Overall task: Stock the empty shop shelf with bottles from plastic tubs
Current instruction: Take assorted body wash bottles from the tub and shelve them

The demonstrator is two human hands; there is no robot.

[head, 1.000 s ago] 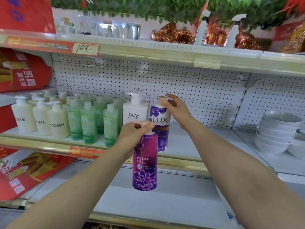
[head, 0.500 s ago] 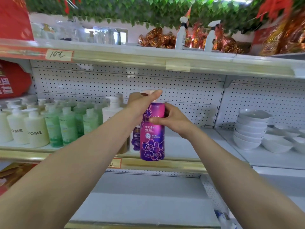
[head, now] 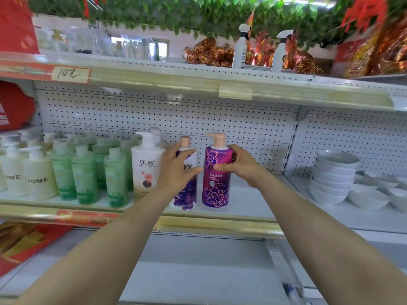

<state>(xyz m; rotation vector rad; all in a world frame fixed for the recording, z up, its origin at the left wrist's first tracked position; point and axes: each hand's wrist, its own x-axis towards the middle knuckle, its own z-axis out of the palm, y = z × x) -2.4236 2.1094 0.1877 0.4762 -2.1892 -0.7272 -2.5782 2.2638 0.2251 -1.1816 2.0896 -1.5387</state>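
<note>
A purple flowered pump bottle (head: 217,190) stands upright on the white middle shelf (head: 253,203). My right hand (head: 239,166) is wrapped around its right side near the top. Just left of it stands a white and purple LUX bottle (head: 187,194), and my left hand (head: 178,170) grips its front, covering most of the label. A white OLAY pump bottle (head: 146,168) stands next to the LUX bottle on the left. No plastic tub is in view.
Green bottles (head: 84,175) and cream bottles (head: 39,177) fill the shelf's left part. Stacked white bowls (head: 334,177) sit at the right. The top shelf (head: 198,82) overhangs with spray bottles (head: 240,49). A white lower shelf (head: 198,271) lies below.
The purple flowered bottle has gone from my left hand up onto the shelf, right of the LUX bottle. My right hand now holds it and my left hand has shifted to the LUX bottle.
</note>
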